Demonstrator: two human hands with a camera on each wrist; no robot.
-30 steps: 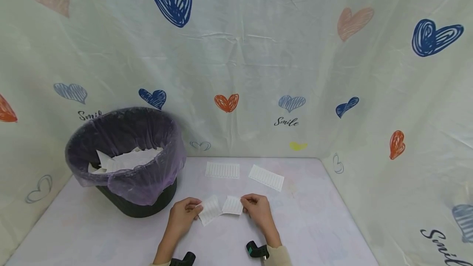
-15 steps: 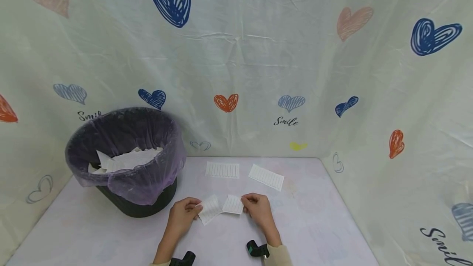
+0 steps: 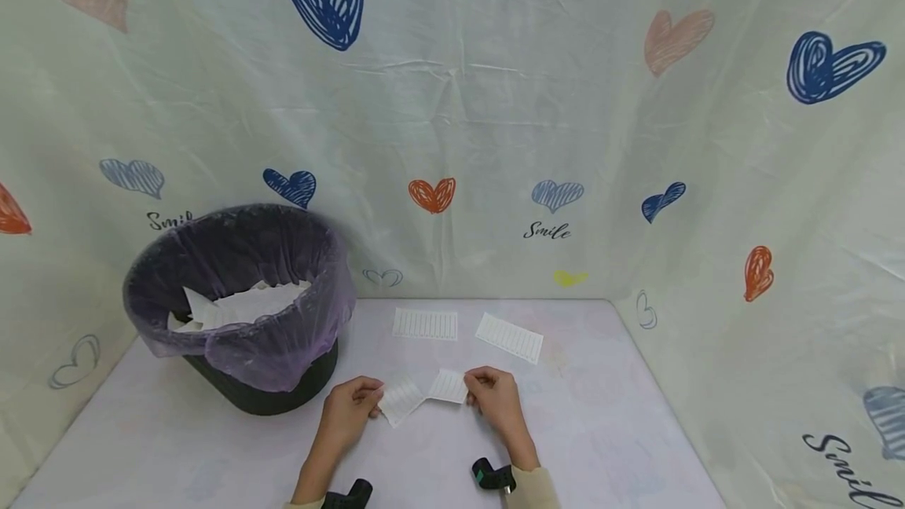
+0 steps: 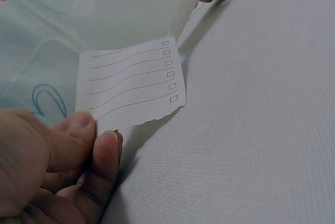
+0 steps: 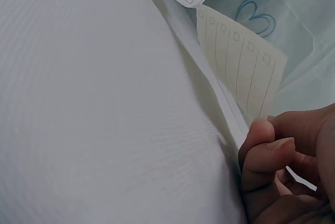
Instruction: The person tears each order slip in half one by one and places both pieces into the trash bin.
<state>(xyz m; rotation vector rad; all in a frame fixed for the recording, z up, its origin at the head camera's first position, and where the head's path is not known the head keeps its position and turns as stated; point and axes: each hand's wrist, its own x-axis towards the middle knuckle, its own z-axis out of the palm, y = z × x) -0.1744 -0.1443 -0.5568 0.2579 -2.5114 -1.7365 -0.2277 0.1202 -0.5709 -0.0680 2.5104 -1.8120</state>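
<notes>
The bench (image 3: 608, 430) is cut off at its near side, and over it the left hand (image 3: 345, 408) pinches the left slip (image 3: 401, 399) while the right hand (image 3: 498, 400) pinches the right slip (image 3: 448, 386), inner corners meeting, joined or not I cannot tell. There is wide room rightward to the bench's edge, but leftward stands the bin (image 3: 250, 401), its liner (image 3: 283, 352) partly hiding the paper (image 3: 258, 306). Beyond, a straight card (image 3: 425, 324) and an angled card (image 3: 509, 338) lie near the far edge.
</notes>
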